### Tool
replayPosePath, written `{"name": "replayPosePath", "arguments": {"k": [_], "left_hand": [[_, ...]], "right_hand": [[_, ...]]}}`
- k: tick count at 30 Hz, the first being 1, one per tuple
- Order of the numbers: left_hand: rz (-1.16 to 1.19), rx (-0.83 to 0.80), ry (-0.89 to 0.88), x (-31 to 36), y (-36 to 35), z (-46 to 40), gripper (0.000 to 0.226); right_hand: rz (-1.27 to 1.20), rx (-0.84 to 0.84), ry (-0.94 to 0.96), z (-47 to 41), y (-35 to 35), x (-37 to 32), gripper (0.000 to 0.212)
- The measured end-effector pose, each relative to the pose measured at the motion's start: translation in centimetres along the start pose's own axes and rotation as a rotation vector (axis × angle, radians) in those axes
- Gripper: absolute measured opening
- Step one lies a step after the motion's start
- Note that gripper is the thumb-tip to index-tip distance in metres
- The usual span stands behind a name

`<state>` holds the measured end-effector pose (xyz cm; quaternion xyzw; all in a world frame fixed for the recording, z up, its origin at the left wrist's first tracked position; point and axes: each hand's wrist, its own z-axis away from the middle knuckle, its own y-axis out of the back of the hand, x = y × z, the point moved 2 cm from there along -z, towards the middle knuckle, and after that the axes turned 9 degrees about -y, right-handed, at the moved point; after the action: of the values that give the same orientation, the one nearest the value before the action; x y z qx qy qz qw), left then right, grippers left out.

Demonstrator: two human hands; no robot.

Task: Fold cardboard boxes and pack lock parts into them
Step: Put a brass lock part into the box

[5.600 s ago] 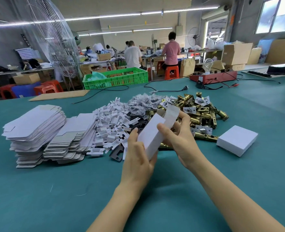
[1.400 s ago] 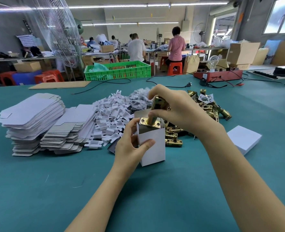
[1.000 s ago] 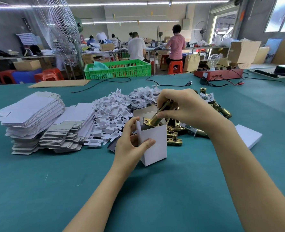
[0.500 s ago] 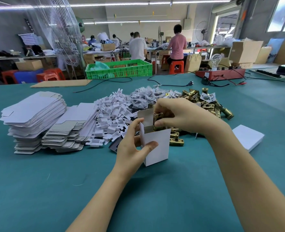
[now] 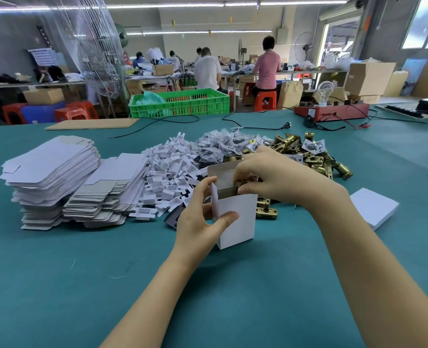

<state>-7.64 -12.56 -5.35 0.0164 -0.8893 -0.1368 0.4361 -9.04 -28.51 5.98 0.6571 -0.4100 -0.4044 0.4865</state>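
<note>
Flat box blanks [image 5: 49,169] stacked at far L, w/in reach. Your left hand [image 5: 200,226] grips the open white box [image 5: 236,219] upright on the table [image 5: 82,285], prob. to steady it while your right hand [image 5: 275,178] pinches a brass lock part [image 5: 245,181] at its mouth. Loose lock parts [image 5: 315,159] piled behind, R.

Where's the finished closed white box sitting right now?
In the head view the closed white box lies flat on the green table, on the right, just beyond the right forearm and in front of the brass lock parts pile.
</note>
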Motion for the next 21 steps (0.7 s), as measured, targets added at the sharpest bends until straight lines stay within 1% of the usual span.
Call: {"name": "replayPosePath", "arguments": {"k": [3, 7, 12, 17, 19, 21], "left_hand": [[-0.001, 0.001, -0.004, 0.1, 0.0, 0.1, 0.064], [-0.014, 0.006, -0.011, 0.2, 0.0, 0.0, 0.064], [-0.027, 0.007, -0.015, 0.3, 0.0, 0.1, 0.065], [-0.015, 0.005, -0.016, 0.3, 0.0, 0.2, 0.066], [-0.017, 0.005, -0.011, 0.4, 0.0, 0.2, 0.066], [-0.014, 0.009, -0.013, 0.4, -0.1, 0.2, 0.066]], "right_hand": [[-0.088, 0.029, -0.013, 0.2, 0.5, 0.3, 0.015], [-0.139, 0.081, -0.01, 0.5, 1.3, 0.8, 0.006], [-0.176, 0.126, -0.037, 0.4, 1.0, 1.2, 0.004], [-0.407, 0.133, -0.149, 0.6, 0.9, 1.8, 0.015], [-0.464, 0.226, -0.206, 0.7, 1.2, 2.0, 0.014], [-0.517, 0.379, -0.246, 0.8, 1.7, 1.8, 0.012]]}}
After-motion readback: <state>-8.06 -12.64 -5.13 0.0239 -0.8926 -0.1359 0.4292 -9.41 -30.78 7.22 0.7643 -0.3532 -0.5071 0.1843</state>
